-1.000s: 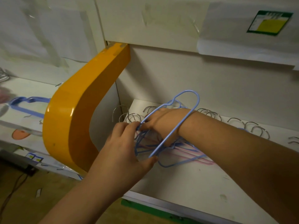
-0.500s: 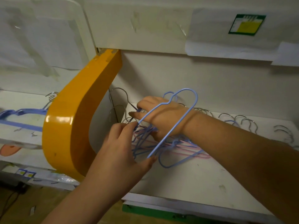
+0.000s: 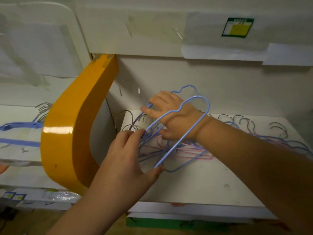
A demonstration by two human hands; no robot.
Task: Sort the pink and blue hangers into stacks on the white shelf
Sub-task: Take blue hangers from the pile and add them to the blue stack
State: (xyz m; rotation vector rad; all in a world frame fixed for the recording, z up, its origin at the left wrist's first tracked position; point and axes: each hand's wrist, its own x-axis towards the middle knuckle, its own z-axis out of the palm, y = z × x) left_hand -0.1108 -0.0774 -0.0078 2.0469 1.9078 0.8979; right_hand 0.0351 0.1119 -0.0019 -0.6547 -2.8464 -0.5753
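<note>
A blue hanger (image 3: 177, 128) loops around the right wrist. Right hand (image 3: 171, 116) pinches another hanger's neck — left hand (image 3: 128, 155) grips the looped hanger's lower bar.

- Your left hand (image 3: 126, 160) and forearm are bare, with no sleeve in view.
- Your right hand (image 3: 172, 116) and forearm are bare too.
- Neither hand wears a glove.

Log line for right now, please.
left hand: pinches blue hangers | right hand: through loop, grips one | pink hangers: on white shelf
</note>
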